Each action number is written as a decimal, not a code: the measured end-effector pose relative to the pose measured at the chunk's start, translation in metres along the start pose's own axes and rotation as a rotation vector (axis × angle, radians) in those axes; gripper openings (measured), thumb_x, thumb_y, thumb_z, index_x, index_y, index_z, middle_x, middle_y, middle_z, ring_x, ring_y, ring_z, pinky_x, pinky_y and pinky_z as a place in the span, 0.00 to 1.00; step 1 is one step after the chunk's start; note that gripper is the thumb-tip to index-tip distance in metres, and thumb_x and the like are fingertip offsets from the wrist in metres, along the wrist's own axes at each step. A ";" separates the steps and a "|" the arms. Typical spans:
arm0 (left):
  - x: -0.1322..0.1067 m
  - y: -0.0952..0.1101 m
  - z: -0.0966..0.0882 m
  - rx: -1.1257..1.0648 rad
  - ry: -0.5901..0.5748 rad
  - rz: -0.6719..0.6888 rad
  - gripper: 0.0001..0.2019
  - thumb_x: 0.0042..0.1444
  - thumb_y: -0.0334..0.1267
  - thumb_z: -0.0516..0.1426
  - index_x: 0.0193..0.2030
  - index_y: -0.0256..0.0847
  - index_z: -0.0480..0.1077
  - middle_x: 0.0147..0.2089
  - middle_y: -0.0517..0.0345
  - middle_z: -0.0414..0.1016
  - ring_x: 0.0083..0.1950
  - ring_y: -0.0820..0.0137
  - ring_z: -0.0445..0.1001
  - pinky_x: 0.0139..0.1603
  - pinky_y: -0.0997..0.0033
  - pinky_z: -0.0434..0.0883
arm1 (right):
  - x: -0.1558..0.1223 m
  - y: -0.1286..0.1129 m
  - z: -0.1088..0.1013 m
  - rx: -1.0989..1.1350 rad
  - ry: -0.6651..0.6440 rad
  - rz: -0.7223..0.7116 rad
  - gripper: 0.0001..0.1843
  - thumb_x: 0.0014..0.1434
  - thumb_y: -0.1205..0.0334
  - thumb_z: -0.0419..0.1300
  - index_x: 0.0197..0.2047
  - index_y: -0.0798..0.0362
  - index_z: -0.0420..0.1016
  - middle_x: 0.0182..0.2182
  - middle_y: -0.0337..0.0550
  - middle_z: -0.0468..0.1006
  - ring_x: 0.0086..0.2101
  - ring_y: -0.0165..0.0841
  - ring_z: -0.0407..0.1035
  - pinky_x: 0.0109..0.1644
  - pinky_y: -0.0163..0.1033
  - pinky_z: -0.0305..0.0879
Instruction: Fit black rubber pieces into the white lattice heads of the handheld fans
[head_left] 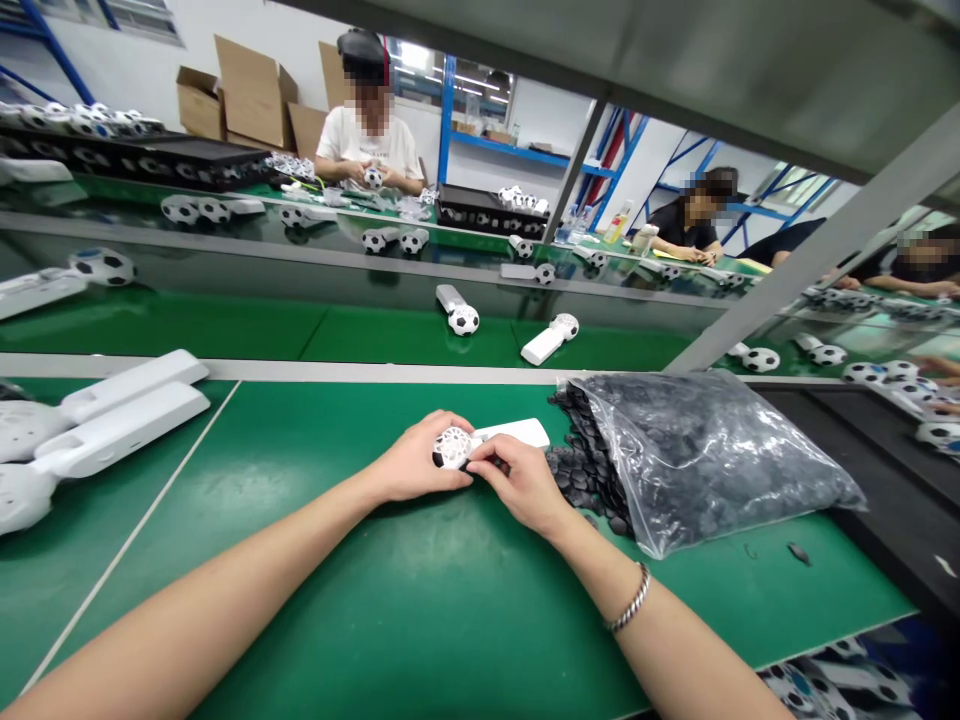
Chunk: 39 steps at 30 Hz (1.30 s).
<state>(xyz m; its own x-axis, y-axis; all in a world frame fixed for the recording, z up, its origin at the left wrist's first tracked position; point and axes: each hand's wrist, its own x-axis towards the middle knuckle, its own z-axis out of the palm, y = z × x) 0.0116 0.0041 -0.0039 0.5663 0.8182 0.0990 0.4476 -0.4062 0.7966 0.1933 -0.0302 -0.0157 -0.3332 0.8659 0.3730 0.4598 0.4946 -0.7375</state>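
A white handheld fan [516,434] with a soccer-ball head lies low over the green table, its handle pointing right. My left hand [422,460] is closed around the ball head [453,447], thumb in front and fingers behind. White latticework faces up, with a black patch on its left side. My right hand [521,482] pinches at the head's right edge, near the handle. A dark bit shows at those fingertips; I cannot tell whether it is loose or part of the ball. Beside my right hand, small black pieces [589,460] spill from a clear plastic bag [720,460].
More white fans [124,430] lie at the left. Beyond the table's rail, a green conveyor [360,325] carries a fan [463,319] and another fan [551,338]. A slanted metal post [795,240] rises at the right. Several co-workers sit across the line.
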 end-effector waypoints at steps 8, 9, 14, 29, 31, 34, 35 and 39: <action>-0.002 0.002 0.007 -0.005 0.067 -0.014 0.20 0.40 0.33 0.58 0.43 0.42 0.64 0.42 0.59 0.64 0.44 0.66 0.66 0.45 0.67 0.65 | 0.008 -0.002 -0.004 -0.053 -0.066 0.087 0.04 0.53 0.67 0.62 0.29 0.53 0.70 0.26 0.36 0.72 0.29 0.29 0.65 0.33 0.32 0.59; -0.002 0.002 0.007 -0.002 0.070 -0.014 0.20 0.39 0.32 0.58 0.43 0.42 0.64 0.42 0.59 0.64 0.44 0.66 0.66 0.45 0.67 0.65 | 0.009 -0.002 -0.005 -0.069 -0.080 0.092 0.04 0.53 0.67 0.62 0.28 0.53 0.70 0.26 0.35 0.72 0.28 0.29 0.65 0.33 0.32 0.59; -0.001 0.002 0.008 0.005 0.084 -0.010 0.20 0.38 0.32 0.59 0.42 0.42 0.64 0.42 0.59 0.64 0.45 0.66 0.65 0.46 0.66 0.64 | 0.009 -0.002 -0.004 -0.074 -0.092 0.078 0.03 0.53 0.66 0.62 0.29 0.53 0.71 0.27 0.35 0.72 0.29 0.28 0.65 0.34 0.32 0.58; -0.008 -0.003 0.017 0.014 0.228 0.011 0.26 0.36 0.36 0.62 0.46 0.41 0.64 0.44 0.55 0.64 0.47 0.64 0.64 0.49 0.66 0.64 | 0.014 0.009 -0.005 0.026 -0.193 0.165 0.09 0.58 0.57 0.54 0.30 0.52 0.68 0.26 0.36 0.70 0.30 0.30 0.64 0.35 0.32 0.58; -0.007 -0.005 0.020 0.017 0.264 -0.017 0.26 0.34 0.36 0.62 0.45 0.42 0.65 0.43 0.55 0.64 0.45 0.64 0.64 0.47 0.65 0.65 | 0.015 0.016 -0.007 0.007 -0.220 0.182 0.10 0.57 0.55 0.54 0.29 0.52 0.68 0.26 0.36 0.70 0.29 0.31 0.64 0.34 0.32 0.58; -0.008 -0.006 0.026 0.029 0.298 -0.034 0.25 0.33 0.36 0.62 0.43 0.42 0.66 0.43 0.56 0.64 0.45 0.63 0.64 0.46 0.65 0.66 | 0.014 0.022 -0.004 -0.036 -0.212 0.219 0.12 0.55 0.52 0.55 0.27 0.51 0.68 0.24 0.36 0.70 0.28 0.31 0.64 0.32 0.32 0.58; -0.009 -0.006 0.028 0.032 0.308 -0.028 0.25 0.33 0.35 0.61 0.44 0.42 0.66 0.43 0.56 0.64 0.45 0.63 0.63 0.46 0.65 0.66 | 0.013 0.021 -0.003 -0.047 -0.196 0.228 0.13 0.54 0.51 0.55 0.26 0.51 0.68 0.23 0.36 0.70 0.27 0.31 0.63 0.31 0.32 0.57; -0.008 -0.009 0.030 0.017 0.317 -0.004 0.26 0.34 0.36 0.62 0.45 0.42 0.66 0.43 0.56 0.65 0.46 0.64 0.64 0.48 0.65 0.66 | 0.014 0.015 0.000 -0.089 -0.127 0.251 0.14 0.52 0.49 0.56 0.27 0.51 0.68 0.22 0.36 0.70 0.25 0.31 0.64 0.29 0.31 0.59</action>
<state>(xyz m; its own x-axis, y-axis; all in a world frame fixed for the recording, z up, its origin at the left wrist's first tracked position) 0.0238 -0.0108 -0.0292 0.3217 0.9049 0.2785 0.4630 -0.4070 0.7874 0.1954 -0.0107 -0.0213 -0.2976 0.9487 0.1070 0.6095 0.2751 -0.7435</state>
